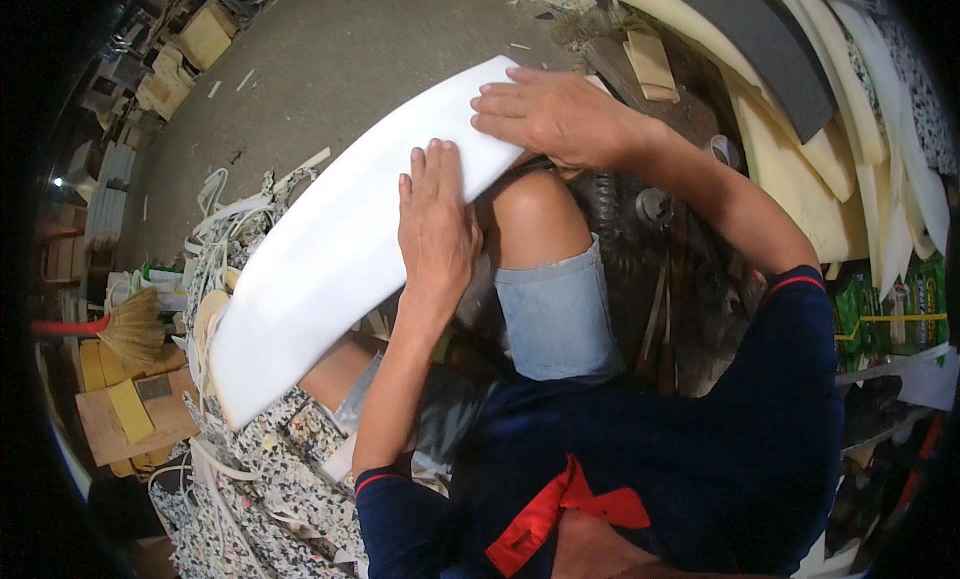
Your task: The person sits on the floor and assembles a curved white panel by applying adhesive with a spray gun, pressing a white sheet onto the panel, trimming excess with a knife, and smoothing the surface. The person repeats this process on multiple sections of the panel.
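Observation:
A long white foam sheet (330, 239) with a curved outer edge lies slantwise across my knees, from the lower left up to the top middle. My left hand (437, 219) rests flat near its inner edge, fingers stretched out and pointing away from me. Farther along, my right hand (550, 116) lies palm down over the far end, its fingers reaching left across the white surface. Neither hand is wrapped round anything. What lies under the sheet is mostly hidden, though a pale rounded edge (207, 339) shows beyond its lower left end.
Speckled foam offcuts (270, 489) and thin strips heap up at the lower left. A straw broom (135, 329) and a wooden board (140, 419) are at the left. Large yellow foam sheets (790, 169) lean at the right. A dark metal spring (606, 201) stands beside my right knee.

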